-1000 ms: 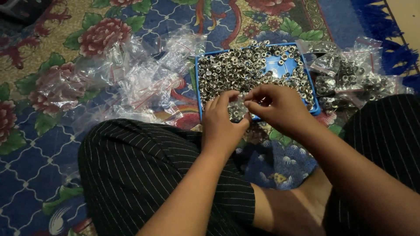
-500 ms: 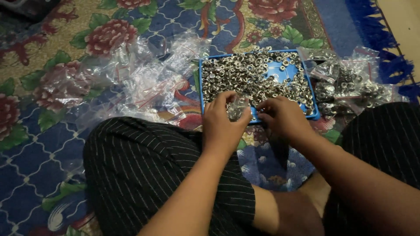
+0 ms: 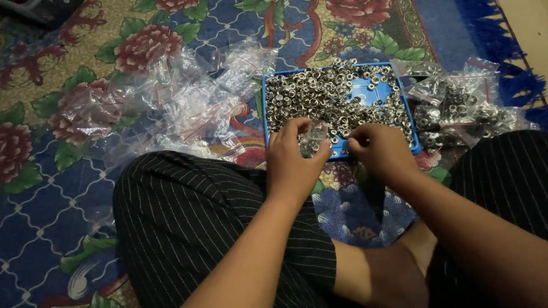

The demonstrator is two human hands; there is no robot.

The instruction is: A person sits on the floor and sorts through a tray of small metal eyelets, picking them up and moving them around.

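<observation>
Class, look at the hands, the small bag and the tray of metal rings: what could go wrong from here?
1. The left hand holds a small bag part-filled with rings; if it tips, they may spill onto the carpet, where the busy pattern could hide them.
2. The right hand picks at the near edge of the tray, heaped with rings; a nudge might scatter them.

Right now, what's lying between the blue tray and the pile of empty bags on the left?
In the head view, only bare floral carpet separates the blue tray from the empty bags; their nearest edges almost meet.
</observation>
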